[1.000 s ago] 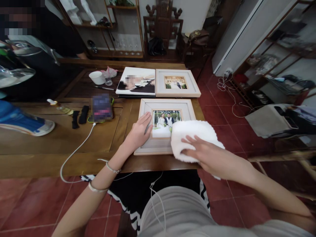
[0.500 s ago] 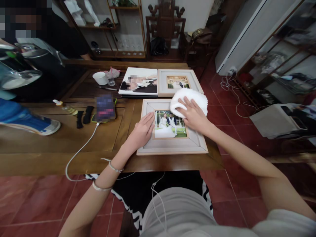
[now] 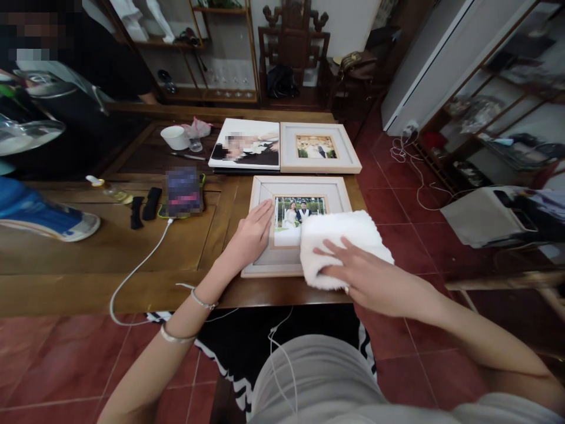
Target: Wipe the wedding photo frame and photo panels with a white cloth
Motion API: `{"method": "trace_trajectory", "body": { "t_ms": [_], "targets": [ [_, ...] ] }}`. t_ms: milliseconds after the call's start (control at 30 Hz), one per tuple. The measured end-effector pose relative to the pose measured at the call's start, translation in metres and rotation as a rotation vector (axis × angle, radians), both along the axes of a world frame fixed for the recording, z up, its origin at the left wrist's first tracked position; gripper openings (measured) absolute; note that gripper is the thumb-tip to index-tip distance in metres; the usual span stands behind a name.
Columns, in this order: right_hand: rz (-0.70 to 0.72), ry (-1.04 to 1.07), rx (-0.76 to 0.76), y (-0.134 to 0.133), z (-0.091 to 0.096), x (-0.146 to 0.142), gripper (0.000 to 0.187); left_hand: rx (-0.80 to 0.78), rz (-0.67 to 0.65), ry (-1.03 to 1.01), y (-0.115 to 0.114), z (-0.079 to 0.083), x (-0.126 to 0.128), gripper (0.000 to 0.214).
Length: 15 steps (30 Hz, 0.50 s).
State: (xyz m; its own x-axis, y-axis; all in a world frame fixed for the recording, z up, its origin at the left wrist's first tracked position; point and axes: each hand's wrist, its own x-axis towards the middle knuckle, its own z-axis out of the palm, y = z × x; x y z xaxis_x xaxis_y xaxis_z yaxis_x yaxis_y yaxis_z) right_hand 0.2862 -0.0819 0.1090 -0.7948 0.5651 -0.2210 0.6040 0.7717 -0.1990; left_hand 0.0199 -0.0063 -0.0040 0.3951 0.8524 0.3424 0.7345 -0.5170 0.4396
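So, going left to right: we've got a blue-and-white container (image 3: 48, 212) at the left, then a dropper bottle (image 3: 110, 189) with what looks like oil in it. If a sleeve or elbow knocked that one, we could get a spill on the table (image 3: 176, 250). Next comes the white cable (image 3: 121, 280), plugged into the phone (image 3: 182, 194) and hanging off the near edge. Our left forearm is just right of it, so a careless swing could snag it and drag the phone along.

Our left hand (image 3: 251, 235) lies flat, fingers together, on the left border of the picture frame (image 3: 289, 221), which sits by the table's near edge. If that hand eased off, a sideways push might send the frame skidding into the white panel (image 3: 251, 147) and the second frame (image 3: 353, 156) on the far side.

On the right, the white cloth (image 3: 339, 232) covers the frame's near right corner and sticks out past it. Our right hand (image 3: 366, 274) has it bunched, thumb tucked in a fold. Press too hard out there and the loops could catch on that corner.
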Motion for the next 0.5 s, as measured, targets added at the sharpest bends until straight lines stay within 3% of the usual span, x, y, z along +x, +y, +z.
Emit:
{"method": "trace_trajectory", "body": {
  "t_ms": [100,200,333,500],
  "targets": [
    [0.045,0.045,-0.062,-0.01,0.0,-0.005,0.056,-0.005,-0.005,0.004,0.0,0.0,-0.001,0.048],
    [0.001,0.094,-0.002,0.007,-0.021,-0.012,0.055,-0.006,-0.017,0.007,0.0,0.0,-0.001,0.047],
    [-0.142,0.144,0.214,0.058,-0.05,-0.014,0.055,0.003,-0.024,0.011,0.001,0.0,-0.002,0.047],
    [-0.239,0.142,0.404,0.127,-0.056,-0.012,0.055,-0.01,-0.033,0.007,0.002,-0.001,-0.003,0.047]
  ]
}}
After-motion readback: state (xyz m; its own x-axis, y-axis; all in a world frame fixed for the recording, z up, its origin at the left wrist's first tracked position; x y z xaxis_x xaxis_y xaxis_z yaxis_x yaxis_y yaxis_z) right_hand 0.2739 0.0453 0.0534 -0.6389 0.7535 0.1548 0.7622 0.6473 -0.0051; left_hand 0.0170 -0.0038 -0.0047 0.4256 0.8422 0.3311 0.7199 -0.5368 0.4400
